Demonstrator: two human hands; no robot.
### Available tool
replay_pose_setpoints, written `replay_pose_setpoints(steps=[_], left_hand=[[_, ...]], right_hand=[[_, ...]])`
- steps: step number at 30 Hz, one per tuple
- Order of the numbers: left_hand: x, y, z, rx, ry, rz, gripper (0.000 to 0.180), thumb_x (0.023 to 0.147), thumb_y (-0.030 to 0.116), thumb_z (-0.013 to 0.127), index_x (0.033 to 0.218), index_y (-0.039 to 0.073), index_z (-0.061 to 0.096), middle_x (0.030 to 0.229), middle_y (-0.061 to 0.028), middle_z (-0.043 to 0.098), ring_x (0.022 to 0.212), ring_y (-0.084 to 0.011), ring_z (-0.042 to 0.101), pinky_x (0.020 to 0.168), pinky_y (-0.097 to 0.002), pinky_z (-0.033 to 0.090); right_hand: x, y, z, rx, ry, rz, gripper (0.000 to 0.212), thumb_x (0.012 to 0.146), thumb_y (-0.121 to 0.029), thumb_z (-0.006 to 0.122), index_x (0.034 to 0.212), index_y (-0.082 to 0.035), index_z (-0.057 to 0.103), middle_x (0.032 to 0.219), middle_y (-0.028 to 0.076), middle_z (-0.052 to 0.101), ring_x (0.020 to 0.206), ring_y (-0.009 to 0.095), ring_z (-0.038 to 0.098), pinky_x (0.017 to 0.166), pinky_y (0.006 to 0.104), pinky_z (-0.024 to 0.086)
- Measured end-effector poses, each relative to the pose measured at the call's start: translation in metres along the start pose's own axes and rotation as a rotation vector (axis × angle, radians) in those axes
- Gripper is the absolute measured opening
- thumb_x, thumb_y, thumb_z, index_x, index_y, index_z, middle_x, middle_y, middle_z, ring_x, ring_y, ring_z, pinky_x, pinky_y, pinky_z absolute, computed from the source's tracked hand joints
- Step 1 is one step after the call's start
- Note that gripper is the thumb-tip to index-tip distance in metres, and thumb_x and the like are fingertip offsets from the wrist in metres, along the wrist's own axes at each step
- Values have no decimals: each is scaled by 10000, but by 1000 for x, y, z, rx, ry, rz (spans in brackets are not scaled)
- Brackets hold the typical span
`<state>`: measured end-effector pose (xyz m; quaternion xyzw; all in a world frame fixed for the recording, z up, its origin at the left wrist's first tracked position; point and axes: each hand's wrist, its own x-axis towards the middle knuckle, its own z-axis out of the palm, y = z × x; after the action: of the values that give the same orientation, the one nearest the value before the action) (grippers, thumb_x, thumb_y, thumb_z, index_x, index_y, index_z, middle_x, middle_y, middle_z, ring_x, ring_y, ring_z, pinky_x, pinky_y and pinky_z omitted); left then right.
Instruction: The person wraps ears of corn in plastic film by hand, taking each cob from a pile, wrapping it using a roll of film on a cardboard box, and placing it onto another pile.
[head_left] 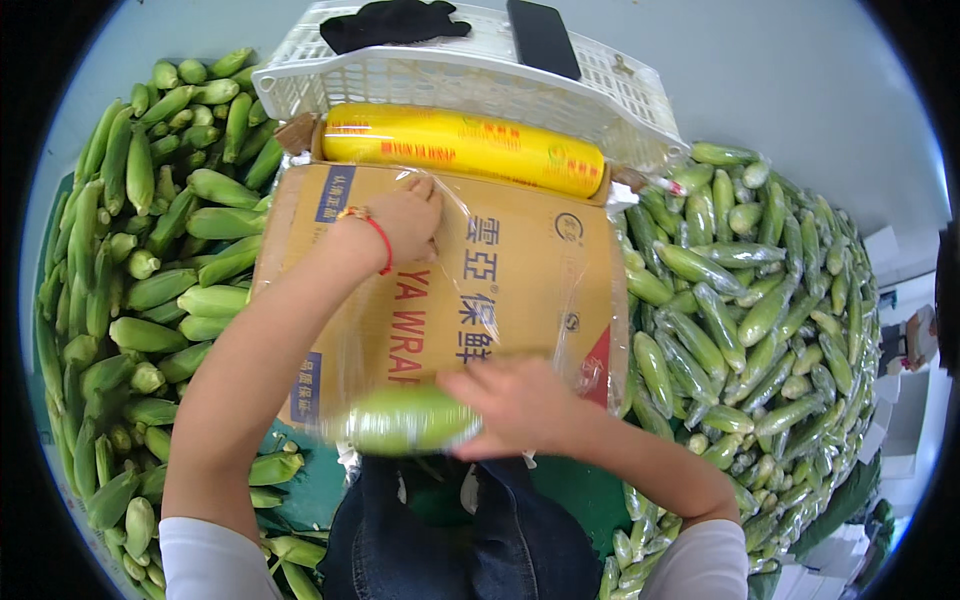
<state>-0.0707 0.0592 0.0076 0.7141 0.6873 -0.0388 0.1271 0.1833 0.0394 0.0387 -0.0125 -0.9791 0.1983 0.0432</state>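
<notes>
My right hand (pixel 510 408), blurred by motion, grips one end of a green ear of corn (pixel 405 420) at the near edge of a cardboard box (pixel 540 290). Shiny film shows on the husk. Farther up the box, my left hand (pixel 408 222) is bent over clear plastic film (pixel 460 200) stretched across the cardboard. Its fingers look closed on the film, though the fingertips are partly hidden. Just beyond that hand lies a yellow roll of plastic film (pixel 460 148), set in the far end of the box.
Unwrapped corn ears (pixel 220 220) are heaped on the left. On the right is a large pile of film-wrapped corn ears (pixel 740 300). Behind the roll, a white plastic basket (pixel 420 85) carries a black glove (pixel 390 25) and a dark phone (pixel 543 38). The table surface (pixel 590 490) is green.
</notes>
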Motion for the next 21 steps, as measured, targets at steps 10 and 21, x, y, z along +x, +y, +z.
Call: replay_pose_setpoints(steps=[10, 21], left_hand=[[-116, 95, 4, -1264, 889, 271, 778, 787, 289, 741, 1455, 168, 360, 1543, -210, 210, 1401, -428, 255, 1037, -543, 368], [-157, 68, 66, -1952, 989, -614, 281, 1029, 287, 402, 1105, 45, 522, 948, -99, 636, 795, -162, 642, 718, -300, 534]], right_hand=[[-36, -35, 22, 2525, -333, 399, 791, 840, -722, 439, 1018, 43, 537, 735, 170, 573, 501, 261, 588, 438, 335, 509], [-41, -30, -26, 552, 243, 495, 574, 846, -271, 657, 1349, -75, 461, 1024, 193, 658, 786, 230, 658, 755, 337, 514]])
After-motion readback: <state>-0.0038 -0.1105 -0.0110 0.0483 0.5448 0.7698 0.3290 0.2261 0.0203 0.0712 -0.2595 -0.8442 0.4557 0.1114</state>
